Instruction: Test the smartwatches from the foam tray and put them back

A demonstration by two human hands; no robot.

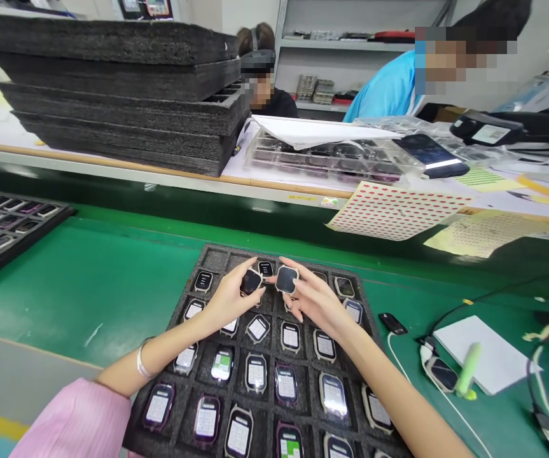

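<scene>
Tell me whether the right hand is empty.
No, the right hand holds a watch with a dark screen over the foam tray.

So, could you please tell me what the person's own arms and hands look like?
The left arm wears a pink, finely ribbed sleeve that leaves the forearm bare, with a thin silvery bangle above the wrist. The right forearm is bare, and no sleeve shows. Both the left hand and right hand are ungloved.
</scene>
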